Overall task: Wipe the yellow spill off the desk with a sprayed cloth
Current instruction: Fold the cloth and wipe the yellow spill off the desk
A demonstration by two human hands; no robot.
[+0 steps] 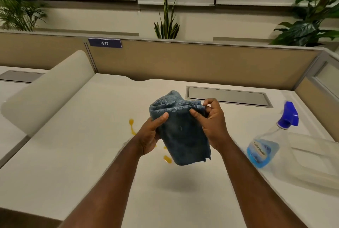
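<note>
Head view: both hands' grip closed on blue cloth (180,130), seemingly above desk (73,154)

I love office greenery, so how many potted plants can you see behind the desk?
3: a palm at far left, a spiky upright plant in the middle, a broad-leafed plant at far right. Their pots are hidden by the partition.

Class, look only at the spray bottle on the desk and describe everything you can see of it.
The spray bottle stands on the white desk, to the right of the person's right hand, which does not touch it. Its body looks like clear plastic, with blue liquid filling only the lower part and a label too blurred to read. On top sits a blue trigger head with a white collar. It looks tilted in this wide-angle view. Close by on its right is a clear plastic container; contact cannot be judged.
</note>
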